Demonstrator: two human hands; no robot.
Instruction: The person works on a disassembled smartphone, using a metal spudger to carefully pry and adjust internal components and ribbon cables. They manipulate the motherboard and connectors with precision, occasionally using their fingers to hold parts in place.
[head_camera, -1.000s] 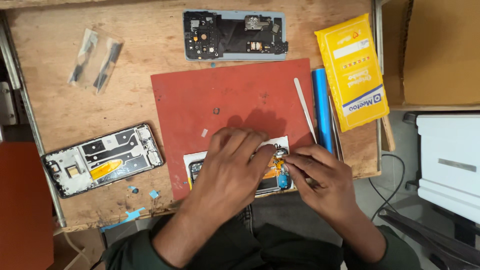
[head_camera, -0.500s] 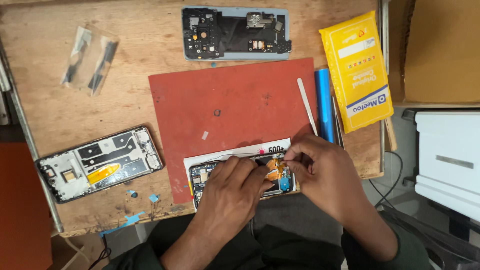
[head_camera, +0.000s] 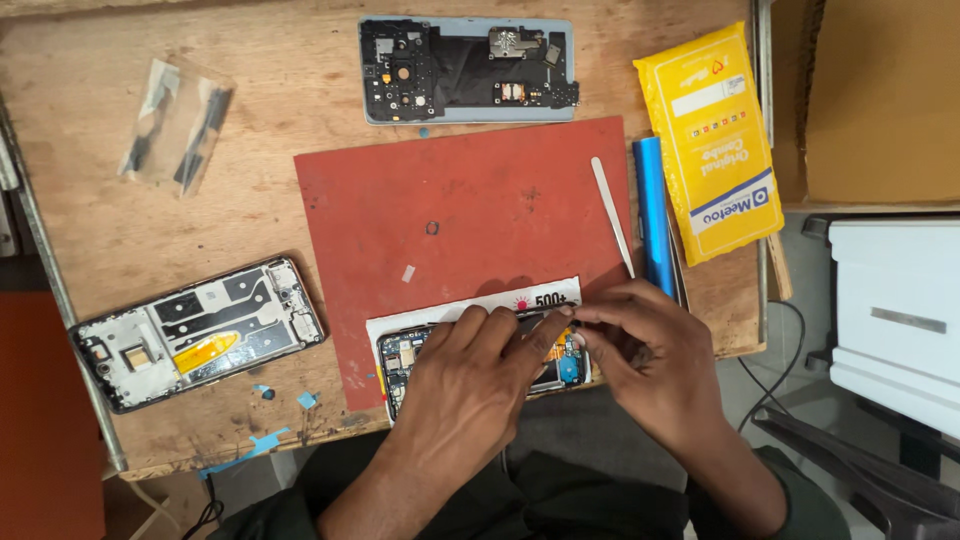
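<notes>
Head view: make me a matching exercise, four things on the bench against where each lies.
Things:
1. yellow packet
2. opened phone
3. phone frame
4. clear plastic wrapper

Places:
A. under both hands
B. far left corner of the table
C. right edge, beside the blue tube
D. left of the red mat, near edge

Pairs: 1-C, 2-A, 3-D, 4-B
</notes>
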